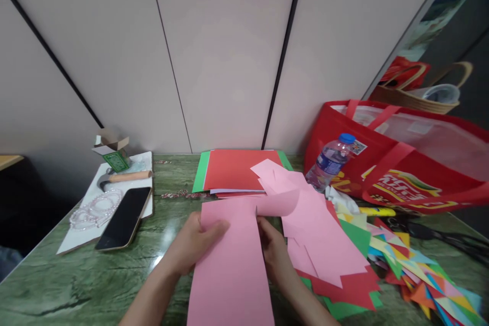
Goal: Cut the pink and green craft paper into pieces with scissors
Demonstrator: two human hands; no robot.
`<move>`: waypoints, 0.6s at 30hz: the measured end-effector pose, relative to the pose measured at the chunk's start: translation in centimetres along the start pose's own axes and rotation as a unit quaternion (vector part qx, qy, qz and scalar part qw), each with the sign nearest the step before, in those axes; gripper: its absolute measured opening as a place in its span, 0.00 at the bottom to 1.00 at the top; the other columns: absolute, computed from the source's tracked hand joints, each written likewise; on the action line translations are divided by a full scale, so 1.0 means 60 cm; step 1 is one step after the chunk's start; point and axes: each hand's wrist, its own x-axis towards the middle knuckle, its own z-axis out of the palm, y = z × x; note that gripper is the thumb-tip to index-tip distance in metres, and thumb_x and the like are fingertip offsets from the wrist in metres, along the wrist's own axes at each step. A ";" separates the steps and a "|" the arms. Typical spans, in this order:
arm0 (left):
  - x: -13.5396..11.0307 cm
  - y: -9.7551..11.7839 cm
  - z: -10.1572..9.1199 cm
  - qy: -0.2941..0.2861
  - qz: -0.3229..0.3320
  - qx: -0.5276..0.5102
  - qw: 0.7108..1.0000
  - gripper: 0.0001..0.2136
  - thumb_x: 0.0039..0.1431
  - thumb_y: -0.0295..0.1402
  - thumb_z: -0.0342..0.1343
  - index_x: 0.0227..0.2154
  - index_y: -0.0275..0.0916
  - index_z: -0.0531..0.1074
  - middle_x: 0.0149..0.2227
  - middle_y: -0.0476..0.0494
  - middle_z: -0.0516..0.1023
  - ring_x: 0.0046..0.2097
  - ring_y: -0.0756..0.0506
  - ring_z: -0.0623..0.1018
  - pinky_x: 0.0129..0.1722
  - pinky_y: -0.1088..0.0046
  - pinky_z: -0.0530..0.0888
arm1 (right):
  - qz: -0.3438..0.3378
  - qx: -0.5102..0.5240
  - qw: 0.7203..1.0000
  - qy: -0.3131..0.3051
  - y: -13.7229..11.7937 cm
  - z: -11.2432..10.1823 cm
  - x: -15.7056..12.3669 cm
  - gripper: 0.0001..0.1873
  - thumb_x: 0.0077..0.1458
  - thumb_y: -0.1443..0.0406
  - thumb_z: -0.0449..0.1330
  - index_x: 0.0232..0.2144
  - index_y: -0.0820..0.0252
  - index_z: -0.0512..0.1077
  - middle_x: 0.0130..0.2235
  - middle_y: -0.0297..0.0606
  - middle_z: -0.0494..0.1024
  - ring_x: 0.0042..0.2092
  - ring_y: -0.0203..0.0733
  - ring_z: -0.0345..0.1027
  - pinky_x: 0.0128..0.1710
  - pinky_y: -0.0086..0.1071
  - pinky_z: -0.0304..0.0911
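A sheet of pink paper extends toward me over the green table. My left hand grips its left edge, thumb flat on top and the other fingers underneath. On the other side my right hand is closed beneath the paper's right edge, its fingers partly covered. A small dark tip shows at the slit just above that hand; what it belongs to is hidden. Beyond the slit, a strip of the pink paper curls up and to the right. Loose pink pieces lie over red and green sheets to the right.
A red and green paper stack lies by the wall. At right are a water bottle, a red bag and folded coloured paper. At left are a phone, a hammer, a bead string and a small box.
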 end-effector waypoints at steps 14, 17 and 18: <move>-0.022 0.010 -0.009 -0.022 -0.009 0.031 0.999 0.13 0.49 0.41 0.55 0.30 0.34 0.73 0.25 0.46 0.76 0.25 0.47 0.74 0.22 0.75 0.69 | -0.001 -0.027 1.000 -0.010 -0.015 0.003 -0.008 0.08 0.39 0.71 0.60 0.27 0.59 0.67 0.28 0.33 0.74 0.33 0.41 0.67 0.32 0.29 0.63; -0.021 0.012 -0.008 -0.015 -0.007 0.039 0.999 0.13 0.49 0.41 0.55 0.28 0.34 0.73 0.25 0.45 0.77 0.25 0.47 0.74 0.22 0.75 0.69 | 0.007 -0.034 0.999 0.002 -0.012 0.003 -0.009 0.07 0.39 0.70 0.60 0.25 0.60 0.67 0.27 0.33 0.74 0.30 0.39 0.66 0.30 0.28 0.62; -0.021 0.013 -0.008 -0.011 -0.007 0.044 0.999 0.13 0.49 0.41 0.55 0.29 0.34 0.73 0.25 0.45 0.77 0.25 0.47 0.74 0.22 0.75 0.69 | 0.011 -0.035 0.999 0.009 -0.011 0.003 -0.009 0.06 0.40 0.69 0.60 0.25 0.60 0.67 0.27 0.33 0.73 0.30 0.39 0.66 0.29 0.28 0.61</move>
